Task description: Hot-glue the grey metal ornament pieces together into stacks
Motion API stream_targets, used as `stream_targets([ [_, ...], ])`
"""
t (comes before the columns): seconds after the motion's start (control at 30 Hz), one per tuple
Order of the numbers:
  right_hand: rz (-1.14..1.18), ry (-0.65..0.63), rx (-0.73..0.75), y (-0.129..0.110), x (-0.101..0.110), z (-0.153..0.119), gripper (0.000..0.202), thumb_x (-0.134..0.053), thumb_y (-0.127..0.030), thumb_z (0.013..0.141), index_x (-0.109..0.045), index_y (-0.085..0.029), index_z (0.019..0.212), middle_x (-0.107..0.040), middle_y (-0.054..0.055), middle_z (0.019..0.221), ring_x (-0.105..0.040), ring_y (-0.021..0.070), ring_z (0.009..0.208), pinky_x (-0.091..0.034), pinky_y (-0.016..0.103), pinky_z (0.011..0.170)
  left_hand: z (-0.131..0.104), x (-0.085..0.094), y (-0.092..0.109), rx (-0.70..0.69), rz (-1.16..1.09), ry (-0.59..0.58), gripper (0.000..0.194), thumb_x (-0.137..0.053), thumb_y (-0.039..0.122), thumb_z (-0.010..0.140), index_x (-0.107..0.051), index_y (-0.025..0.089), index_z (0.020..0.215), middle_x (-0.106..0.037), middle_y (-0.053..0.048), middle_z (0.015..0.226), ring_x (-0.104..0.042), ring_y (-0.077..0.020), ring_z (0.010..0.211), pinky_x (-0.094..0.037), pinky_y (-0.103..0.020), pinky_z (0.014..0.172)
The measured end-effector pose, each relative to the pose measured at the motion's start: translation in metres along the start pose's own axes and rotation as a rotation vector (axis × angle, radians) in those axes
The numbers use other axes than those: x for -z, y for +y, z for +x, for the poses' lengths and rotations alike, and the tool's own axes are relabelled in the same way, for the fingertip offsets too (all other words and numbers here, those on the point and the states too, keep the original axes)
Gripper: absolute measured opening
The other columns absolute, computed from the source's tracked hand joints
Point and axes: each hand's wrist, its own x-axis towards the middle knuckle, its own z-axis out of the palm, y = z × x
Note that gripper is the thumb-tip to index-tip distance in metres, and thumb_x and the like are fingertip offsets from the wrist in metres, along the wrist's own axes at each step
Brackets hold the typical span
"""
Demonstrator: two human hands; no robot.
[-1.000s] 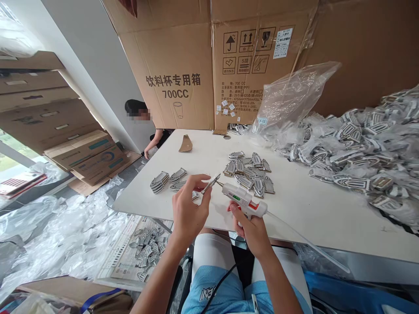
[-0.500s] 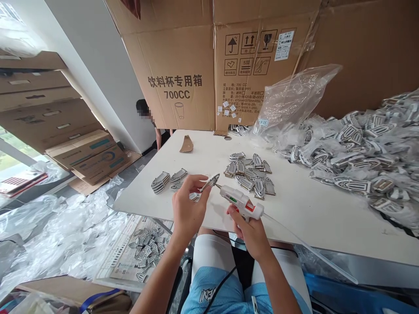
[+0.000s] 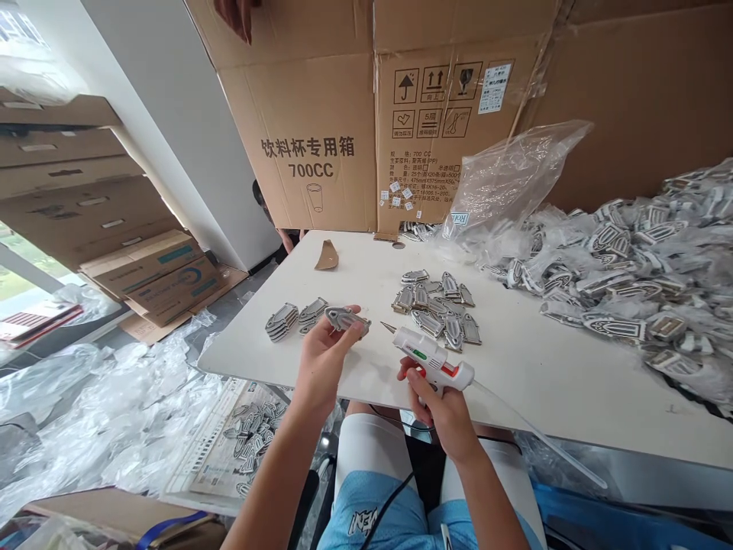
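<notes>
My left hand grips a small silver metal piece with a pointed end, held just above the table. In my right hand is a white glue gun with a red trigger. Its nozzle points up and left, a short gap from the metal piece. A long clear glue stick sticks out of its back. Left of my left hand, similar pieces lie stacked on the white table. Beyond the glue gun lies a loose group of such pieces.
A heap of plastic-wrapped pieces covers the table's right side. Cardboard boxes stand at the back. More pieces lie on a low surface at lower left, near plastic wrapping. Another person's hand shows at the top.
The metal piece has turned flatter and moved left, away from the nozzle. The glue gun has shifted slightly right and down. The hand at the top has come further into view.
</notes>
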Motion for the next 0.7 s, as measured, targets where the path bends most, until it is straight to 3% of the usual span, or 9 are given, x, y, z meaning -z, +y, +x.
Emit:
stream_targets([
  [0.1, -0.008, -0.004, 0.012, 0.001, -0.001, 0.0, 0.042, -0.075, -0.056, 0.094, -0.07, -0.018, 0.111, -0.065, 0.001, 0.082, -0.03, 0.0049, 0.047, -0.026, 0.023, 0.044, 0.0, -0.001, -0.001, 0.017, -0.006, 0.028, 0.038, -0.089, 0.043, 0.082, -0.076, 0.022, 0.111, -0.075, -0.003, 0.099, -0.07, -0.0154, 0.088, -0.057, -0.027, 0.082],
  [0.2, -0.033, -0.031, 0.006, 0.0, 0.0, 0.0, 0.042, -0.073, -0.059, 0.095, -0.069, -0.019, 0.105, -0.053, -0.005, 0.063, -0.028, 0.0069, 0.046, -0.026, 0.023, 0.044, 0.001, -0.002, -0.001, -0.017, 0.061, 0.068, 0.034, -0.09, 0.043, 0.081, -0.075, 0.021, 0.103, -0.074, -0.004, 0.1, -0.069, -0.0154, 0.087, -0.056, -0.024, 0.073],
  [0.33, -0.085, -0.027, -0.002, 0.0, 0.0, -0.001, 0.044, -0.069, -0.062, 0.097, -0.069, -0.018, 0.097, -0.038, -0.01, 0.05, -0.027, 0.0082, 0.046, -0.026, 0.022, 0.046, 0.0, -0.003, -0.002, -0.133, 0.167, 0.101, 0.034, -0.091, 0.04, 0.078, -0.077, 0.02, 0.101, -0.076, -0.006, 0.103, -0.072, -0.0191, 0.097, -0.059, -0.027, 0.082],
  [0.5, -0.129, -0.003, -0.012, 0.0, -0.002, -0.001, 0.047, -0.072, -0.065, 0.093, -0.07, -0.018, 0.095, -0.037, -0.009, 0.05, -0.027, 0.009, 0.047, -0.028, 0.023, 0.046, -0.005, -0.007, 0.003, -0.125, 0.195, 0.062, 0.039, -0.091, 0.037, 0.077, -0.081, 0.021, 0.111, -0.078, -0.006, 0.095, -0.074, -0.0186, 0.088, -0.062, -0.029, 0.08],
  [0.7, -0.135, 0.051, 0.014, 0.004, -0.003, 0.0, 0.048, -0.072, -0.065, 0.093, -0.071, -0.017, 0.094, -0.038, -0.009, 0.05, -0.027, 0.0084, 0.046, -0.029, 0.023, 0.045, -0.01, -0.011, 0.01, -0.081, 0.193, 0.029, 0.035, -0.09, 0.035, 0.075, -0.084, 0.019, 0.106, -0.079, -0.007, 0.092, -0.073, -0.019, 0.083, -0.063, -0.029, 0.073],
])
